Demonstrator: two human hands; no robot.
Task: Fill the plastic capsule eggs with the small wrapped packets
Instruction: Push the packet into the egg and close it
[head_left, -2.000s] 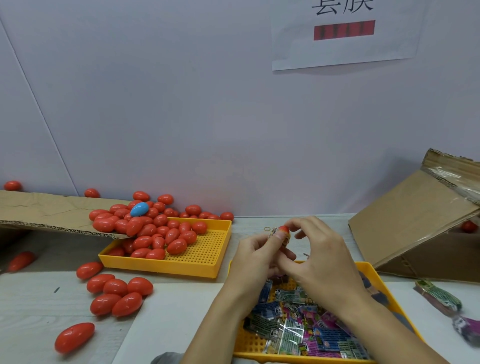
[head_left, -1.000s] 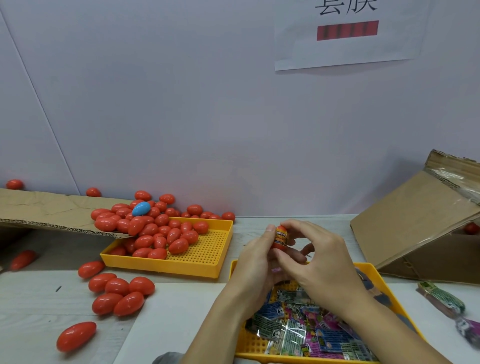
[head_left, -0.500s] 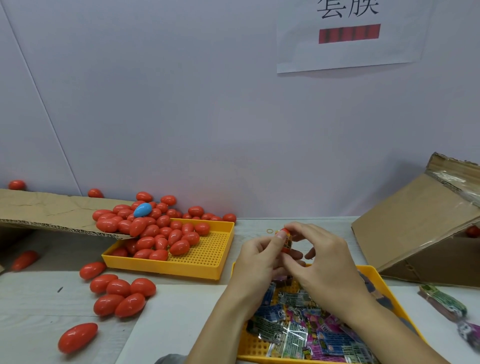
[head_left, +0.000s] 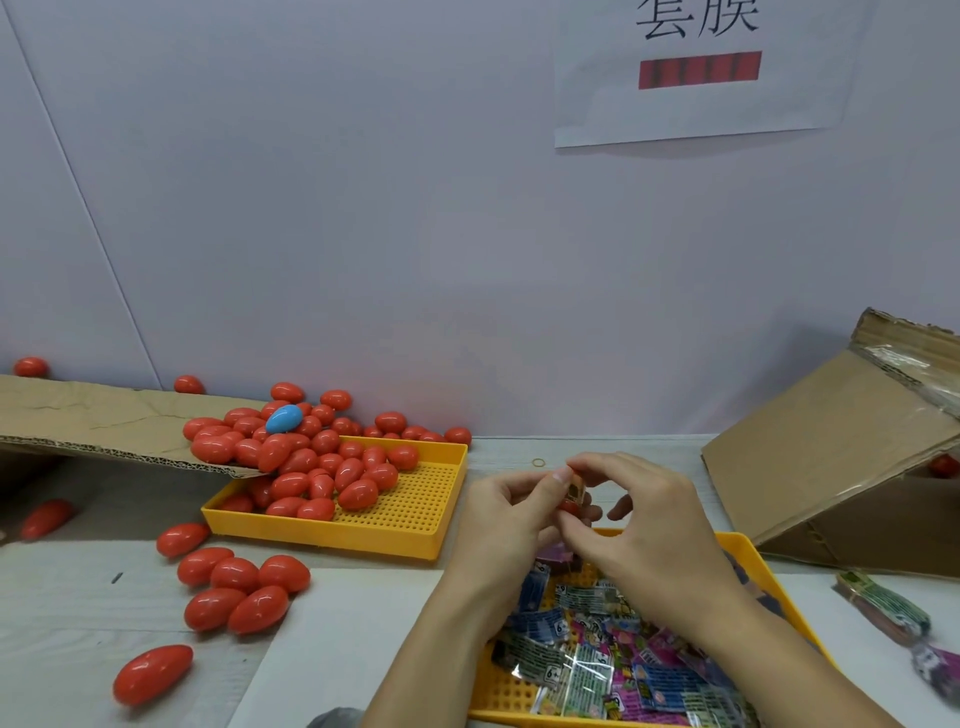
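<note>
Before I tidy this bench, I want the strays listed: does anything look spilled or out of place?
Yes. One blue egg sits atop the otherwise red pile in the far yellow tray. Several red eggs lie loose on the table left of it, and a rubber band lies stray behind the hands.

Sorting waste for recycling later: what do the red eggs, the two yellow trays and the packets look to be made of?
Red eggs: apparently hard glossy plastic, with sharp highlights. Yellow tray of eggs and yellow tray of packets: matte moulded plastic, by the perforated grid floor. Packets: printed plastic film, probably; shiny and crinkled, clear at the edges.
</note>
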